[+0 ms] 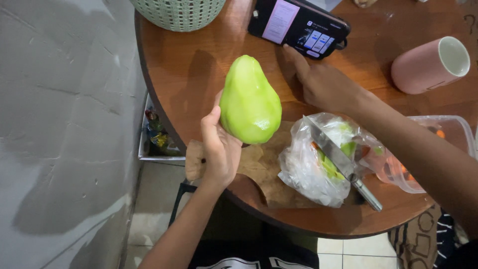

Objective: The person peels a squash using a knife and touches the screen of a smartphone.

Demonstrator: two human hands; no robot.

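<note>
Left hand (219, 149) grips a peeled, glossy green chayote (250, 99) from below, holding it upright above the round wooden table's (199, 65) edge at about nine o'clock. Right hand (321, 82), fingers loosely curled with the forefinger out, touches the smartphone (298, 22) at twelve o'clock. A knife (343, 163) rests across a clear plastic bag of peelings (313, 169) at five o'clock. Peeling looks done; the chayote remains whole, uncut.

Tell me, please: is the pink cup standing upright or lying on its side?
The pink cup lies on its side on the round wooden table. Its white opening faces sideways to the right, not upward.
</note>
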